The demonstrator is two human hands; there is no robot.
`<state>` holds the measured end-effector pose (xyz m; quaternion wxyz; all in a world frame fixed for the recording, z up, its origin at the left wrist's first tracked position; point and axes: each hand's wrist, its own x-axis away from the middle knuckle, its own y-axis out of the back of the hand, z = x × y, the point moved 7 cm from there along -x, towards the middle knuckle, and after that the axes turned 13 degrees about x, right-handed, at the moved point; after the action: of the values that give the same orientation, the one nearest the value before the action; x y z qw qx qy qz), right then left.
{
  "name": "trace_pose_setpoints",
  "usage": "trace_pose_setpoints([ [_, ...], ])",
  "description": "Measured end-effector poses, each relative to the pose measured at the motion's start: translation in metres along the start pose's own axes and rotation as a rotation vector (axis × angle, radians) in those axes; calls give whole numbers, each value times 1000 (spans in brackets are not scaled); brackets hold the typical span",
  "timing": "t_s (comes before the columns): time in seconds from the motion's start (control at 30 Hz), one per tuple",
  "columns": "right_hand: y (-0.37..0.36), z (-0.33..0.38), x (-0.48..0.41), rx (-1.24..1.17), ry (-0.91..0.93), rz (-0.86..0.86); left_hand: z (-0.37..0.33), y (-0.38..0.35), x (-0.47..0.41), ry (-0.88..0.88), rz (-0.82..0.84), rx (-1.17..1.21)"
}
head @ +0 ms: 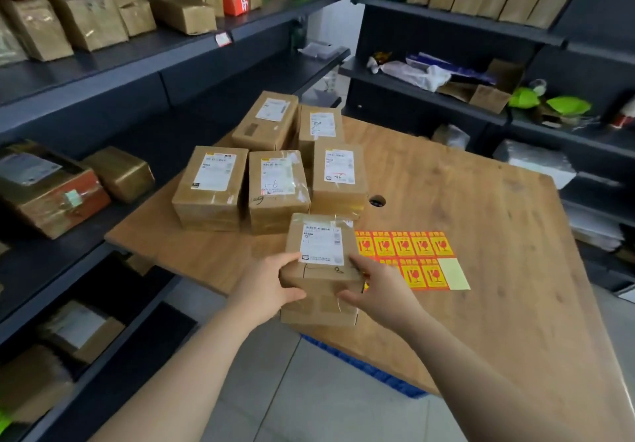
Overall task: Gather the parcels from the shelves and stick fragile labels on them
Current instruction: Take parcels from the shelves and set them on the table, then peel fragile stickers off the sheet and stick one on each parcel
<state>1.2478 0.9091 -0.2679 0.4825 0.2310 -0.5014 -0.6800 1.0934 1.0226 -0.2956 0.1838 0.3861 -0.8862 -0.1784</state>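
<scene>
Left hand (271,283) and right hand (374,287) grasp small parcel (321,270) from both sides, at near edge of wooden surface (481,235). Fragile label sheet (412,259) just right; five parcels (275,173) behind.

My one head camera looks forward and down, close over the gripped parcel (321,270), the shelves (137,74) beyond it seemingly warped.

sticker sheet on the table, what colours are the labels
Yellow labels with red print on the sticker sheet, seen in the head view.
</scene>
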Motion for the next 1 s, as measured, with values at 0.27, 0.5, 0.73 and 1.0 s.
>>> trace_pose_setpoints([
  [0.27, -31, -15, -23, -53, -5, 28, 23, -14, -23, -74, 5, -129],
  [0.5, -43, -8, -47, -49, -71, 11, 29, -3, -46, -94, 31, -148],
  [0.73, -46, -3, -61, -25, -93, -14, 29, 4, -60, -114, 62, -216],
  [1.0, -15, -12, -58, 184, -90, -125, -8, 20, -66, -303, 10, -499],
])
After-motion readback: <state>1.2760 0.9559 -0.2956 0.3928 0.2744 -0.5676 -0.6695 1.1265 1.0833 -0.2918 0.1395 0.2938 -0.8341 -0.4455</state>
